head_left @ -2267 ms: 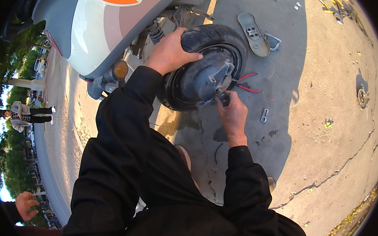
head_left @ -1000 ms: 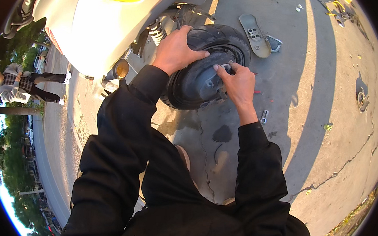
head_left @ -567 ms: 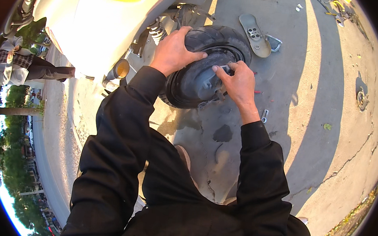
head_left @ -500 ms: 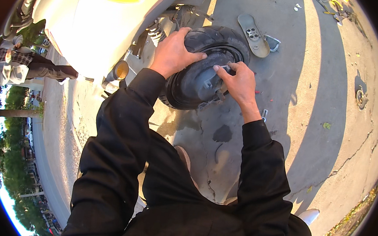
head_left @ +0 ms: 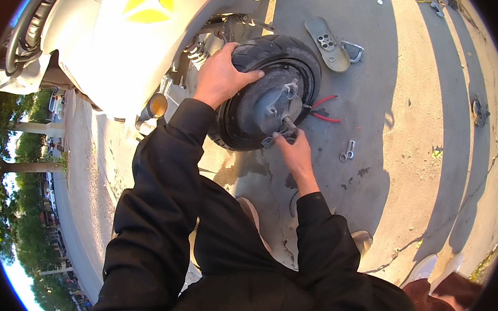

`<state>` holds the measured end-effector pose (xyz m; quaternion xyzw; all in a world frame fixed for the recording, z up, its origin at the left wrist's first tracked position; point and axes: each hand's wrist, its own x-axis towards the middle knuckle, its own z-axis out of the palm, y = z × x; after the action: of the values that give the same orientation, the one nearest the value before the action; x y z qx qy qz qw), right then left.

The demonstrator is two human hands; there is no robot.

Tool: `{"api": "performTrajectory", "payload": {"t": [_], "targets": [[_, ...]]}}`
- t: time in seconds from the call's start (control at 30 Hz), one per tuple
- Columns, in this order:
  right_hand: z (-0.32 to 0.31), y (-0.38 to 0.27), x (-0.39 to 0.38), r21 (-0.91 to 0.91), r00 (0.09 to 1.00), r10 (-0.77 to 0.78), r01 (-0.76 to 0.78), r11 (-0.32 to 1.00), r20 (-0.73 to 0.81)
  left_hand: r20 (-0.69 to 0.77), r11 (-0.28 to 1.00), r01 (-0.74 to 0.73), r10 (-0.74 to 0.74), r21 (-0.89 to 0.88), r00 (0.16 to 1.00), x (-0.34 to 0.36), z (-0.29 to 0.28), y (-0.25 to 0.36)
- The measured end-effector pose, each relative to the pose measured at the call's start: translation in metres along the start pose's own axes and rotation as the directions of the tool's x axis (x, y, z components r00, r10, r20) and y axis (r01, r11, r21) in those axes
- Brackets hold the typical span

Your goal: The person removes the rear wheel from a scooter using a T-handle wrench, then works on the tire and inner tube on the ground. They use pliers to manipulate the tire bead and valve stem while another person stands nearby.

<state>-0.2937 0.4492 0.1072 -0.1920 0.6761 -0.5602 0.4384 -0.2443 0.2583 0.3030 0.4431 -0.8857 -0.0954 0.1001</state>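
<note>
A scooter wheel with a black tyre and a dusty grey hub stands tilted in front of me, beside the scooter's front end. My left hand grips the tyre at its upper left, thumb over the sidewall. On the hub sit a small metal bracket and a short axle end. At the hub's lower edge, my right hand pinches another metal bracket near the axle; the fingertips are partly hidden.
The light scooter body with a yellow emblem fills the upper left, a spring beside it. A grey footboard-shaped cover, red slender handles or wires and ring-ended wrenches lie on the ground. Another person's shoes stand at lower right.
My right hand has moved down from the upper bracket to the lower edge of the hub. My left hand keeps its hold on the tyre. Another person's legs have appeared at lower right.
</note>
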Motion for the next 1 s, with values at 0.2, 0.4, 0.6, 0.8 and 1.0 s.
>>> {"api": "performTrajectory", "payload": {"t": [0.2,0.4,0.6,0.8,1.0], "targets": [[-0.012,-0.019,0.017,0.335,0.891,0.138,-0.301,0.893,0.433,-0.046,1.000,-0.014,0.014,0.001,0.999,-0.003,0.001,0.002],[0.005,-0.014,0.010,0.562,0.943,0.206,-0.322,0.761,0.262,-0.048,1.000,0.025,-0.024,0.019,0.999,-0.007,0.002,0.007],[0.002,-0.014,0.011,0.570,0.904,0.232,-0.410,0.712,0.360,-0.116,0.999,0.021,-0.017,0.033,0.993,-0.006,0.008,0.007],[0.020,-0.040,-0.009,0.740,0.829,0.241,-0.559,0.374,0.505,-0.110,0.997,0.072,-0.067,0.039,0.992,-0.010,0.007,0.007],[0.025,-0.060,-0.015,0.753,0.789,0.360,-0.599,0.273,0.498,-0.085,0.997,0.058,-0.054,0.051,0.995,-0.009,0.004,0.008]]}}
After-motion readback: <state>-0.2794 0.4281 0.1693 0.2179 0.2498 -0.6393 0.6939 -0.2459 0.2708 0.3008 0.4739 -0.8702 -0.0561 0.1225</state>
